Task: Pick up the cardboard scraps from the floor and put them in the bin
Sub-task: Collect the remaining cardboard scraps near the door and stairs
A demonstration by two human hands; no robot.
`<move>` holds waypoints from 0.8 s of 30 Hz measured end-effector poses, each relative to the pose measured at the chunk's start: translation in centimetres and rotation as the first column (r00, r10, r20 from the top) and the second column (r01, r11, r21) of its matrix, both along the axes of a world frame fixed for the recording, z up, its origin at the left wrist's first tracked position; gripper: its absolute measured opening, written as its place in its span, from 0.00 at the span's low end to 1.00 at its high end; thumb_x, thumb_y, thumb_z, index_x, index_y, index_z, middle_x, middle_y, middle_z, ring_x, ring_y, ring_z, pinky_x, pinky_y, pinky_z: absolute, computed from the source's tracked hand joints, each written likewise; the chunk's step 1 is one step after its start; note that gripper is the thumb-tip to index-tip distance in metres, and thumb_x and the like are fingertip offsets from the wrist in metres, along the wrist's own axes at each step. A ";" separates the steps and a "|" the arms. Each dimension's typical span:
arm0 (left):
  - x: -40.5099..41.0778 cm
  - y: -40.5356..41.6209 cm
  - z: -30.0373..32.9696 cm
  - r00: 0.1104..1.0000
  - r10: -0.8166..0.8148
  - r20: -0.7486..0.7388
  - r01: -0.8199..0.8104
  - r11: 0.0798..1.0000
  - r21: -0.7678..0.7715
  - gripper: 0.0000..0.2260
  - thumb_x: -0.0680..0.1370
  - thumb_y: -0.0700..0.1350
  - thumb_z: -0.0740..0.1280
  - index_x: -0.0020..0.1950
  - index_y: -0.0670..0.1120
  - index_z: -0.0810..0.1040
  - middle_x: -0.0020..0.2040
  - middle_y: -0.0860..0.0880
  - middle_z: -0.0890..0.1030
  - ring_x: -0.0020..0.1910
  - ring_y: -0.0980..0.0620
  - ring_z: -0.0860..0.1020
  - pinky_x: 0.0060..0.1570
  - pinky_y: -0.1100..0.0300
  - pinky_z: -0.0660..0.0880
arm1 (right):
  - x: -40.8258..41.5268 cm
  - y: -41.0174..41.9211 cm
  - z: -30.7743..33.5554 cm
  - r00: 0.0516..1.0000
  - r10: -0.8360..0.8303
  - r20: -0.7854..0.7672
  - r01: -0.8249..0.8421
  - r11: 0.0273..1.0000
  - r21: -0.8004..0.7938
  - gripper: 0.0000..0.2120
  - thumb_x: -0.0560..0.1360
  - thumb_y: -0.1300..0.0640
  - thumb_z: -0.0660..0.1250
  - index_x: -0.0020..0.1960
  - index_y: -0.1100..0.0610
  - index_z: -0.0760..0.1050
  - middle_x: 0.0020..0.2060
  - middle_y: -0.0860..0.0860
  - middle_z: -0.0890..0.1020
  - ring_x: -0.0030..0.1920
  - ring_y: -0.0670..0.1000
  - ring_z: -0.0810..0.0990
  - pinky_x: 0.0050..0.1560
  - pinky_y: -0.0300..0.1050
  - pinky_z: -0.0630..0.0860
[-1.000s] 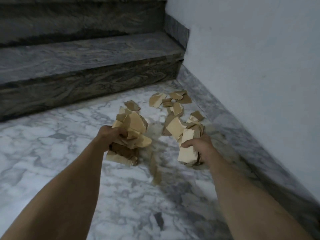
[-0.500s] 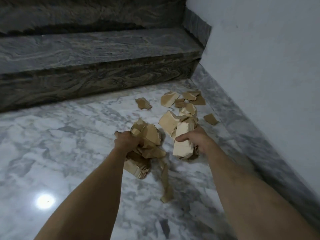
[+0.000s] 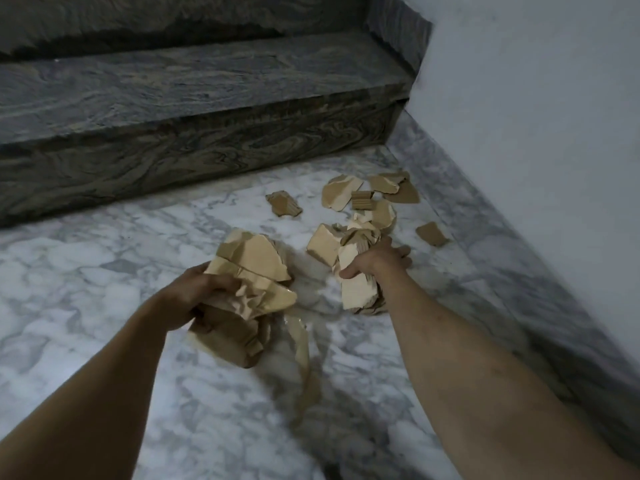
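Note:
My left hand (image 3: 197,289) grips a thick bundle of tan cardboard scraps (image 3: 249,271), with a long strip (image 3: 304,362) dangling from it toward the floor. My right hand (image 3: 377,259) holds a second stack of cardboard pieces (image 3: 356,289) low over the marble floor. Several loose scraps (image 3: 367,199) lie on the floor beyond my hands near the corner, one (image 3: 284,203) apart to the left and one (image 3: 431,233) to the right. No bin is in view.
A dark marble stair step (image 3: 194,98) runs across the back. A pale wall (image 3: 536,116) with a grey skirting (image 3: 519,258) closes the right side. White-grey marble floor (image 3: 86,258) spreads to the left.
The view has shifted so the scraps sit further right. Both hands keep their bundles; the right hand has reached forward toward the loose pile.

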State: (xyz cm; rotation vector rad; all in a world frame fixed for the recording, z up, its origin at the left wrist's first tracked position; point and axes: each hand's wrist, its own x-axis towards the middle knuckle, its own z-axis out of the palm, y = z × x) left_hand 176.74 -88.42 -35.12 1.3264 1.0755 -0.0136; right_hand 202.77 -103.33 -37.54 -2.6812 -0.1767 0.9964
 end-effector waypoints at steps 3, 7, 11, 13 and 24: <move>1.8 0.1 -0.1 0.999 0.041 0.010 -0.041 0.999 0.003 0.07 0.75 0.33 0.68 0.52 0.40 0.79 0.33 0.46 0.84 0.28 0.50 0.83 0.25 0.63 0.76 | 0.4 0.1 -0.1 1.000 0.015 0.012 -0.015 1.000 -0.002 0.65 0.61 0.48 0.84 0.79 0.58 0.40 0.77 0.62 0.51 0.77 0.63 0.52 0.75 0.55 0.57; 6.9 -0.6 -2.4 0.993 0.037 -0.111 -0.014 0.979 0.201 0.33 0.62 0.48 0.79 0.64 0.40 0.76 0.59 0.40 0.81 0.51 0.42 0.82 0.45 0.53 0.82 | 0.6 -1.1 -0.8 0.999 -0.035 -0.012 0.036 0.998 0.057 0.63 0.60 0.52 0.84 0.79 0.59 0.43 0.76 0.59 0.59 0.75 0.63 0.60 0.71 0.57 0.65; 10.1 -1.6 -2.9 0.954 0.072 -0.291 0.029 0.944 0.329 0.38 0.68 0.47 0.78 0.73 0.40 0.65 0.68 0.38 0.70 0.63 0.37 0.74 0.50 0.49 0.78 | 0.6 -2.3 -1.6 0.997 -0.049 -0.053 0.053 0.996 0.078 0.60 0.60 0.51 0.83 0.79 0.61 0.49 0.76 0.59 0.62 0.75 0.62 0.61 0.71 0.57 0.65; 10.7 -1.6 -2.8 0.959 0.050 -0.279 0.032 0.958 0.284 0.25 0.67 0.45 0.77 0.60 0.37 0.76 0.57 0.38 0.78 0.53 0.39 0.79 0.47 0.48 0.81 | 0.4 -2.8 -1.7 0.997 -0.055 -0.045 0.058 0.996 0.070 0.56 0.59 0.48 0.83 0.78 0.59 0.55 0.75 0.58 0.65 0.75 0.62 0.61 0.72 0.58 0.61; 10.1 -2.3 -2.8 0.995 0.094 0.011 -0.095 0.992 0.082 0.22 0.66 0.38 0.77 0.59 0.43 0.76 0.51 0.40 0.82 0.49 0.39 0.82 0.46 0.47 0.82 | -0.9 -5.9 -1.8 0.977 -0.160 -0.144 0.207 0.875 0.437 0.43 0.51 0.53 0.83 0.64 0.58 0.74 0.58 0.54 0.81 0.58 0.58 0.80 0.58 0.53 0.79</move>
